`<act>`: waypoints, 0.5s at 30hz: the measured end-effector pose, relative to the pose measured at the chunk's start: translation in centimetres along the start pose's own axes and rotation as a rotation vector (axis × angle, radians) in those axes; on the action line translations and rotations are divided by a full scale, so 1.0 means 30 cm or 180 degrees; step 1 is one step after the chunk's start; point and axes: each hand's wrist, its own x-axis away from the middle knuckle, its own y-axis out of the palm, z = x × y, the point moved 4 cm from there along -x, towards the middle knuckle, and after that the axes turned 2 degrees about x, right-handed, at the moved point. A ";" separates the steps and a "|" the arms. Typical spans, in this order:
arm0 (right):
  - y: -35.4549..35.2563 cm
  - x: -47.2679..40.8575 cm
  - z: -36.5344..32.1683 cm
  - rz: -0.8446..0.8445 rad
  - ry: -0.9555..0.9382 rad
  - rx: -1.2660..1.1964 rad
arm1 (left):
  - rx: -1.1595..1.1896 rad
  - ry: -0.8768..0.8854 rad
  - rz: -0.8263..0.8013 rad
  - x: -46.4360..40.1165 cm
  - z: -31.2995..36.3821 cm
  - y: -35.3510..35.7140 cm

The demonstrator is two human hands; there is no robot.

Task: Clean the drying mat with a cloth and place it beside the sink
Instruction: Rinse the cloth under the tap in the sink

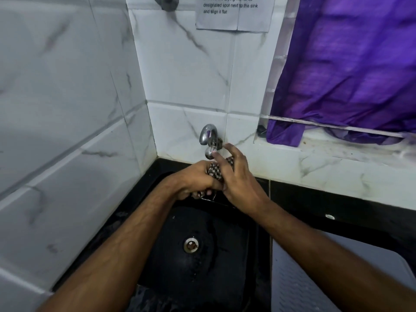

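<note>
Drying mat [337, 278] lies pale and ribbed on the black counter, below and to the right of my right fingers, just beside the sink [171, 262]. Whether it has been wiped I cannot tell; I judge the cleaning is not yet done, since the cloth is with me over the basin and not on the mat. So what seems left is to wring it out, wipe the mat, then lay it flat by the sink.

Both forearms reach forward over the basin and meet under the tap [208, 135], which sits just above my fingertips. I see no water running from it. The drain [191, 245] is well below my hands, toward me.

My left hand [193, 180] is curled into a fist round the checked cloth [215, 171], knuckles up, the thumb tucked underneath. My right hand [236, 176] lies over the other end of the cloth with the palm pressing it, but its fingers [219, 156] are stretched out and spread, the tips almost at the tap's knob, so it grips loosely at best. The cloth is bunched into a short roll between the two palms, only patches of it showing between my fingers
</note>
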 end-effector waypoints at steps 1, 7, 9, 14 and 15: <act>-0.022 -0.036 0.002 -0.0027 -0.0019 0.0076 | -0.0025 -0.0028 0.0045 0.004 0.020 -0.005; -0.090 -0.222 0.013 -0.0724 -0.0414 0.1068 | -0.1326 -0.0098 0.1211 0.009 0.098 -0.088; -0.093 -0.264 0.005 -0.0778 -0.0256 0.1384 | -0.2092 0.0156 0.1878 0.014 0.115 -0.096; -0.065 -0.315 -0.055 -0.1040 -0.0160 0.1789 | -0.3812 0.0846 0.2158 0.044 0.107 -0.144; -0.060 -0.319 -0.066 -0.1028 -0.0149 0.1691 | -0.4038 0.0950 0.2112 0.049 0.098 -0.161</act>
